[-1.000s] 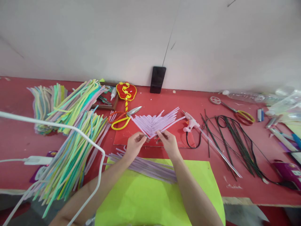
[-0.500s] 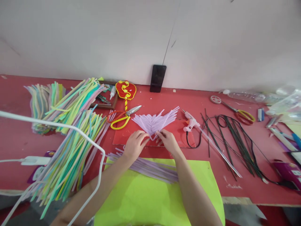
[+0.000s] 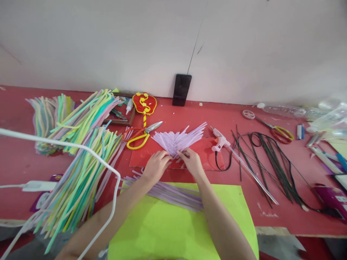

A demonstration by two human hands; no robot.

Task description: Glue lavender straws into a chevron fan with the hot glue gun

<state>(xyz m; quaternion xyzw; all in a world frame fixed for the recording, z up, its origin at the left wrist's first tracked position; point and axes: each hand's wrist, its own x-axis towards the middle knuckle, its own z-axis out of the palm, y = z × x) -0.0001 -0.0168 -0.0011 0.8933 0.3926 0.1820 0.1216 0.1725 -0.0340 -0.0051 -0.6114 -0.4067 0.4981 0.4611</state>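
A fan of lilac pipe cleaners [image 3: 176, 140], nested in V shapes, lies on a red board [image 3: 141, 157]. My left hand [image 3: 157, 165] pinches its lower point from the left, the fingers closed. From the right, my right hand [image 3: 191, 161] grips the same point between thumb and fingers. The fingertips nearly meet and partly hide the tip of the V. Loose lilac pipe cleaners [image 3: 176, 195] lie below my wrists on a yellow-green sheet [image 3: 173, 231].
Bundles of pastel pipe cleaners [image 3: 78, 177] spread over the left side. Scissors [image 3: 142, 135] and a red-yellow fan ornament [image 3: 144, 103] lie behind my left hand. A pink glue gun [image 3: 220, 140], dark green stems [image 3: 271, 162] and more scissors [image 3: 282, 133] are rightward. A white cable [image 3: 92, 151] crosses the left foreground.
Both hands have drawn slightly closer together at the lower point of the lilac V. The small open loop at its tip no longer shows between the fingers.
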